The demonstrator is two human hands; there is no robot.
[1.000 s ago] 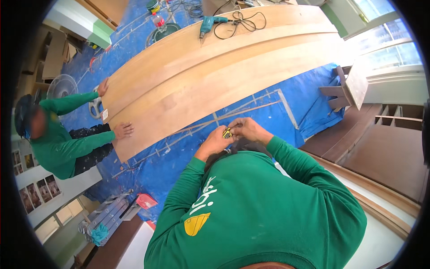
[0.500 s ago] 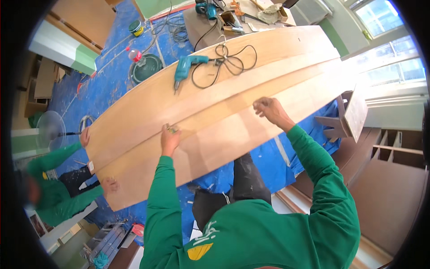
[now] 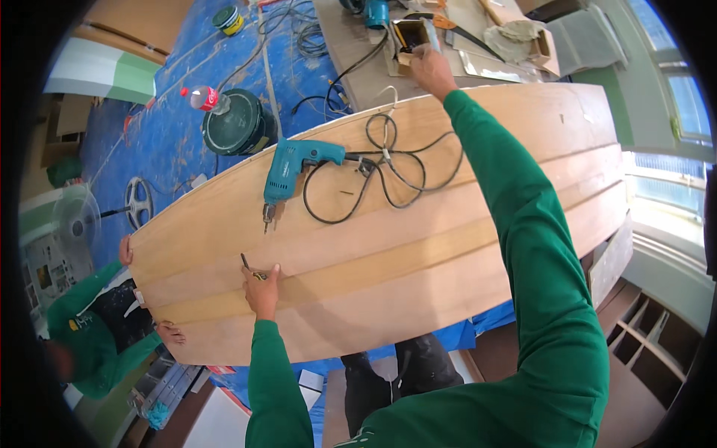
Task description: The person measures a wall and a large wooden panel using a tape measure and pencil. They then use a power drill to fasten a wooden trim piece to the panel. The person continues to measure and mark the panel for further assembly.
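Note:
In front of me lies a long, curved pale wood panel [image 3: 358, 305] with lengthwise steps. Above its left part, my left hand [image 3: 261, 293] is closed around small pieces that look like screws [image 3: 259, 275]. One thin dark piece sticks up from the fingers. My right arm stretches across the panel to the table behind it. There my right hand [image 3: 435, 72] is at the near rim of a small open box [image 3: 407, 33]; its fingertips are partly hidden. A teal power drill [image 3: 286, 170] rests on the panel, bit toward me, its black cord [image 3: 351, 216] looped beside it.
At the left, a co-worker's hands [image 3: 170, 333] touch the panel's end. A lidded bucket [image 3: 237, 127] with a plastic bottle [image 3: 203, 98] stands beyond the panel on blue sheeting [image 3: 172, 142]. The back table [image 3: 347, 63] carries a handsaw [image 3: 478, 45]. A fan [image 3: 75, 216] stands left.
My right hand has gone from above the panel to the box on the back table. My left hand stays over the panel, still closed. The view has shifted.

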